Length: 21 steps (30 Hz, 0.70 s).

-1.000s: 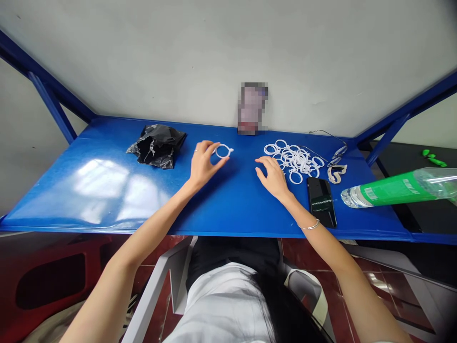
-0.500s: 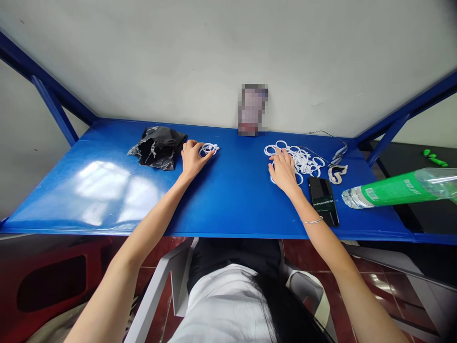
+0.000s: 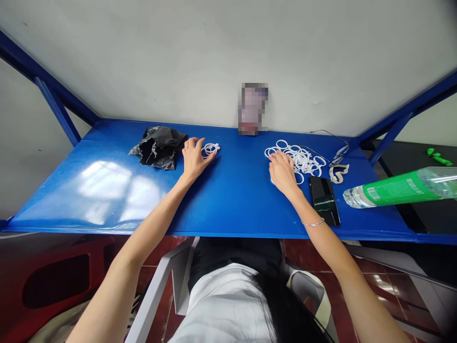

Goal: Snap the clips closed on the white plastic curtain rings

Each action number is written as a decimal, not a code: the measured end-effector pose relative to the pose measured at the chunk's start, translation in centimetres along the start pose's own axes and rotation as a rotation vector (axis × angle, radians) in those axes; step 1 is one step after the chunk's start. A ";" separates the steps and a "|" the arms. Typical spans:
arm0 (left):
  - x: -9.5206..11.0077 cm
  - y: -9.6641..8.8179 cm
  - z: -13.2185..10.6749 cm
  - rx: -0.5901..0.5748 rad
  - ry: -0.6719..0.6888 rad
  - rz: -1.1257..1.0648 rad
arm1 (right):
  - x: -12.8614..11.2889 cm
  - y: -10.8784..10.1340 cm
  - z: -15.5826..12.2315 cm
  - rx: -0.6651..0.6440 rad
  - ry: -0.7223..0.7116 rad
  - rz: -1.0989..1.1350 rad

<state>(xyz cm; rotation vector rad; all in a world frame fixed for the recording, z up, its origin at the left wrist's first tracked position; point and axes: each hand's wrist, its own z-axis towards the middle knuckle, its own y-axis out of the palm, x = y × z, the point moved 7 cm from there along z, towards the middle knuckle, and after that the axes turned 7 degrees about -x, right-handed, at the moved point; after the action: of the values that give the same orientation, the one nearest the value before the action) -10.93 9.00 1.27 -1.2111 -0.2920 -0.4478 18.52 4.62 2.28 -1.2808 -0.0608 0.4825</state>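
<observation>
White plastic rings lie in two groups on the blue table [image 3: 232,200]. A small cluster of rings [image 3: 211,149] sits left of the middle. My left hand [image 3: 194,157] rests beside it, thumb and fingers apart, holding nothing. A larger, tangled pile of rings [image 3: 303,159] lies to the right. Over the pile's left side is my right hand [image 3: 282,171], its fingers drawn together and curled down onto a ring at the edge. The palm hides part of the pile and the exact grip.
A crumpled black plastic bag [image 3: 160,146] lies left of my left hand. Right of the pile are a black phone [image 3: 324,201], a white strap-like item [image 3: 338,173], glasses [image 3: 341,152] and a green-labelled bottle [image 3: 400,188]. A blurred upright object [image 3: 253,109] leans on the wall.
My left fingers have opened away from the small cluster, which stays on the table. My right fingers have drawn together and curled on the left of the pile.
</observation>
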 end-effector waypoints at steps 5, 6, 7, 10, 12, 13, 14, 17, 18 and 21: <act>4.1 -0.7 -1.3 -0.011 0.210 -0.066 | -2.5 -1.6 0.0 -0.001 -0.103 0.105; 5.0 -0.7 -1.7 -0.033 0.272 -0.100 | -3.3 -1.9 -0.1 -0.012 -0.153 0.136; 5.9 -0.5 -2.2 -0.065 0.334 -0.140 | -4.2 -2.0 -0.2 -0.027 -0.210 0.162; 7.9 0.4 -3.5 -0.189 0.482 -0.273 | -6.8 -2.2 -0.9 -0.094 -0.388 0.199; 8.6 0.9 -4.1 -0.256 0.531 -0.354 | -8.1 -2.1 -1.4 -0.138 -0.470 0.204; 8.8 1.0 -4.3 -0.273 0.546 -0.388 | -8.6 -2.0 -1.6 -0.154 -0.497 0.206; 8.9 1.0 -4.4 -0.279 0.556 -0.416 | -8.9 -2.0 -1.8 -0.165 -0.518 0.209; 9.2 0.5 -4.5 -0.253 0.579 -0.457 | -9.4 -2.1 -2.2 -0.174 -0.553 0.212; 9.3 0.3 -4.5 -0.237 0.590 -0.455 | -9.5 -2.1 -2.2 -0.172 -0.556 0.210; 9.7 -0.3 -4.8 -0.207 0.634 -0.416 | -9.5 -2.3 -2.3 -0.162 -0.562 0.205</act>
<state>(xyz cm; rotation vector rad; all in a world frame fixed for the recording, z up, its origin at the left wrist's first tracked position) -2.67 2.70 4.28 -1.1427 0.0574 -1.2144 11.40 -1.48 5.78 -1.2814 -0.4506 1.0219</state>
